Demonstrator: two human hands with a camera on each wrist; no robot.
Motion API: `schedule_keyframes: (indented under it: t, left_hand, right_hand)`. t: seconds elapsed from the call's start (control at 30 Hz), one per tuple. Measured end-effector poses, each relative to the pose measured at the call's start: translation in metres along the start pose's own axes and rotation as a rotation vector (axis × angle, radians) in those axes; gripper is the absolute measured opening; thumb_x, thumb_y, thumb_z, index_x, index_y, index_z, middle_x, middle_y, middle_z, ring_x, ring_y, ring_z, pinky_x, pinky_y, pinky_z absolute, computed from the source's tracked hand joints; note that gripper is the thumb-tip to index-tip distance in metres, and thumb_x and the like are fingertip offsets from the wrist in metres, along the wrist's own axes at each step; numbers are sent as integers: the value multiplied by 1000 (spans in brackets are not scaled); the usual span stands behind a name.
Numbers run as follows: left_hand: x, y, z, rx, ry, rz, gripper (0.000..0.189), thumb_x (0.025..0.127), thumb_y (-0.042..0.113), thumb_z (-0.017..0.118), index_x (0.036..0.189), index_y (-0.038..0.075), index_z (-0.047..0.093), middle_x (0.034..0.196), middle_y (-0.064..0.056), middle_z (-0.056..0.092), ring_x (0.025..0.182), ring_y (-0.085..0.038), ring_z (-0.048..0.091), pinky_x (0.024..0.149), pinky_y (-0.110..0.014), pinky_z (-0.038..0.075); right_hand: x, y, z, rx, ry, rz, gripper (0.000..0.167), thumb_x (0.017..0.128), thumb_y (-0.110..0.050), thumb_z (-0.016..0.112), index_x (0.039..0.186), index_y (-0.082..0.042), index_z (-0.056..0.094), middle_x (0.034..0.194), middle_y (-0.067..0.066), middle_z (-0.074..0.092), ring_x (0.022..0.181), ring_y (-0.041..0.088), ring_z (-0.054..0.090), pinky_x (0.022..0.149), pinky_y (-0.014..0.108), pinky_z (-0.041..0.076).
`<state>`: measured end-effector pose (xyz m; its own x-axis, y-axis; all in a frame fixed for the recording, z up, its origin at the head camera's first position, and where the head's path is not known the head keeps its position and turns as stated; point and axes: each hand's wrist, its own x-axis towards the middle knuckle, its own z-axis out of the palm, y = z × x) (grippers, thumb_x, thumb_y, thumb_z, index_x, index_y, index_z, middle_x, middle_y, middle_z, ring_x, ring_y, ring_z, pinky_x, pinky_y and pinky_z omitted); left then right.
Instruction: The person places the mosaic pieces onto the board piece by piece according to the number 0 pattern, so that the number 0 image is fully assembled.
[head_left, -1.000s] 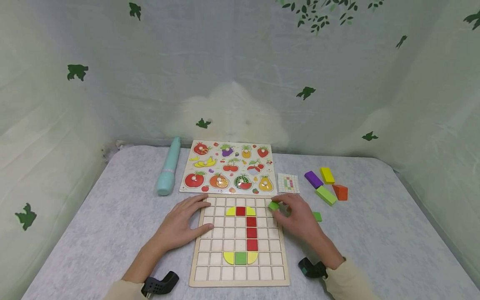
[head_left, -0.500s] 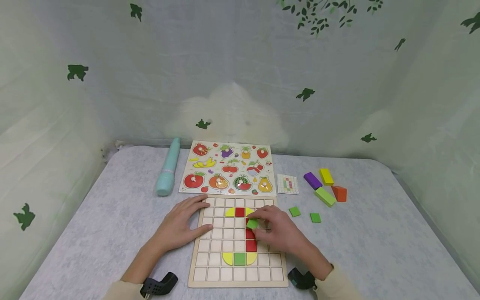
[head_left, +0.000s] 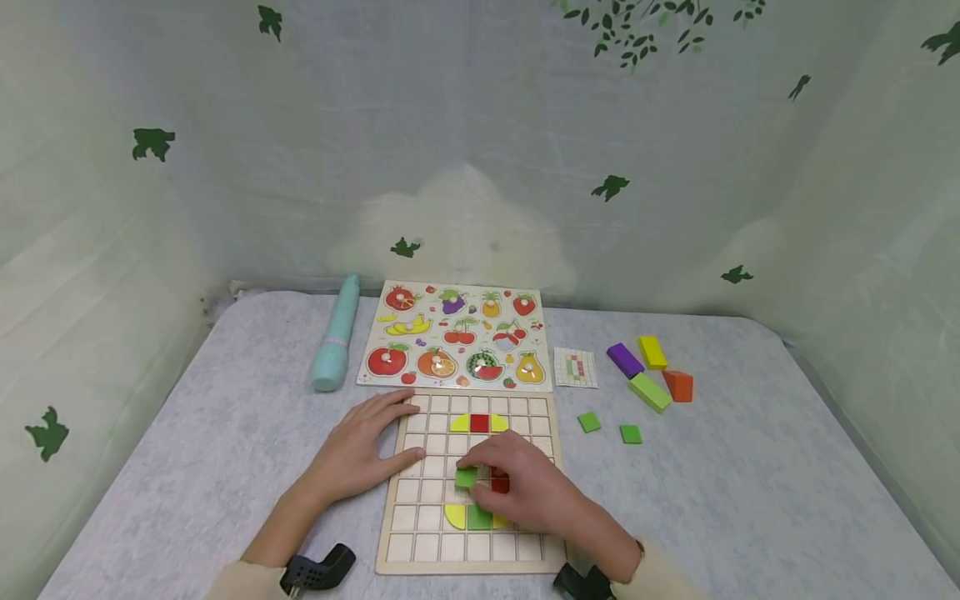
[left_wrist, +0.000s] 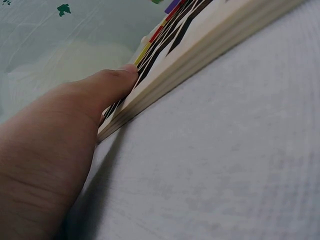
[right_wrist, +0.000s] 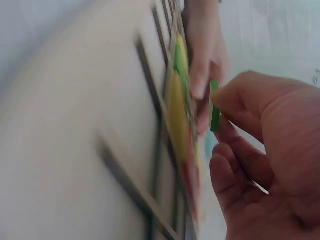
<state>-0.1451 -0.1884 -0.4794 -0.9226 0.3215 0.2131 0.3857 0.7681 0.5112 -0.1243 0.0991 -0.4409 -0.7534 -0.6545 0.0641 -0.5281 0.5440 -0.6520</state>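
Observation:
A wooden grid board (head_left: 427, 547) lies at the front middle of the table, with flat yellow, red and green tiles set in some of its squares. My right hand (head_left: 534, 487) pinches a green square tile (head_left: 466, 477) between thumb and fingers over the board's middle. In the right wrist view that tile (right_wrist: 215, 106) is seen edge-on, apart from the grid. My left hand (head_left: 360, 450) rests on the board's left edge with fingers stretched; in the left wrist view its thumb lies on the rim. Part of the red tile column is hidden behind my right hand.
Two green tiles (head_left: 589, 422) lie right of the board. Beyond them sit purple, yellow, light green and orange blocks (head_left: 650, 392). A small pattern card (head_left: 576, 367) and a fruit puzzle board (head_left: 457, 335) lie behind the grid. A teal tapered object (head_left: 336, 335) stands at the left.
My right hand has carried the green tile from the board's upper right edge leftward and nearer to me, over the middle. My left hand has stayed in place.

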Motion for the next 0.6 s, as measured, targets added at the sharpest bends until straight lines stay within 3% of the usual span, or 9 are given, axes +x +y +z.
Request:
schedule_keyframes:
  t: [0.13,0.4,0.6]
  left_hand:
    - [0,0,0,-2,-3,-3,63,87,55,78,138,19,65,158,1,48,146,-31,44,117,-61,37]
    - [1,2,0,9,-3,-7,64,87,55,77,138,20,64,158,1,48,146,-31,44,117,-61,37]
    - [0,2,0,7,-4,-14,64,87,54,78,138,19,64,158,1,48,146,-31,44,117,-61,37]
  right_hand:
    - [1,1,8,-21,-7,-65,20,96,-19,74,115,-23,76,114,-17,72,106,6,56,92,24,49]
    - [2,2,12,-72,-2,-81,14,97,-22,74,107,-26,82,114,-20,73,102,3,53,79,15,44]
    - [2,1,12,-96,4,-106,13,97,-21,74,106,-26,82,112,-19,73,103,4,54,82,16,45]
